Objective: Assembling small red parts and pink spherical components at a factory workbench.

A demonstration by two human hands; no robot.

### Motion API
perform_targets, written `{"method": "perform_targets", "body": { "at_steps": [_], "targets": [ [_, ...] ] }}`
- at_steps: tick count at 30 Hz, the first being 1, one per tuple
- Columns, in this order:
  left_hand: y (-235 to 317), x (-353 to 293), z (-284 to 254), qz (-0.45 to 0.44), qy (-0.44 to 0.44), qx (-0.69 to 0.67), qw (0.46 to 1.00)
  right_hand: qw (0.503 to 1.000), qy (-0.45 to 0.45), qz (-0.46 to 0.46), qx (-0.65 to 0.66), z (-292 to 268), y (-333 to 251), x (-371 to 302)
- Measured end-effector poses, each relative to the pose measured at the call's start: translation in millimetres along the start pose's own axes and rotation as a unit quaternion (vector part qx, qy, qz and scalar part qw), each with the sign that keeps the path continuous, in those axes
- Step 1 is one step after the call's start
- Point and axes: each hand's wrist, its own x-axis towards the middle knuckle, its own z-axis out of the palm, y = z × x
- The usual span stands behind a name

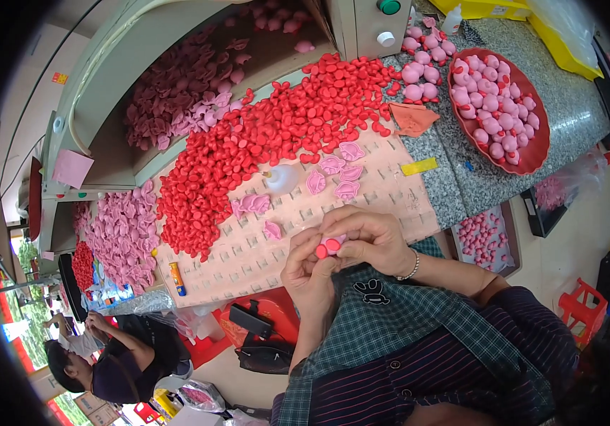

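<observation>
Between my two hands is a small pink figure [330, 246] with red oval pieces on it, held up just above the near table edge. My left hand [307, 264] pinches it from the left, thumb below. From the right, my right hand [374, 238] closes its fingers and thumb on the same figure. Loose pink shell-like pieces [332, 165] lie on the pink table cover beyond my hands, several in a small group. A translucent white squeeze bottle [281, 179] rests beside them. Behind spreads a large heap of small red pieces [276, 121].
At the right stands a red bowl [538, 153] full of pink figures with red parts. Pink pieces [120, 231] are piled at the left, near a glue tube [177, 278]. A grey machine housing [116, 78] arches behind. Another person [123, 362] works at far left.
</observation>
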Motion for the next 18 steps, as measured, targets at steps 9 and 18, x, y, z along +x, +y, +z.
{"method": "perform_targets", "body": {
  "at_steps": [9, 18],
  "targets": [
    [26.4, 6.7, 32.9, 0.146, 0.051, 0.397, 0.905, 0.947, 0.003, 0.129, 0.294, -3.5, 11.8, -6.4],
    [13.5, 4.6, 24.8, 0.138, 0.036, 0.317, 0.937, 0.954, -0.006, 0.131, 0.271, -3.6, 14.4, -3.6]
  ]
}}
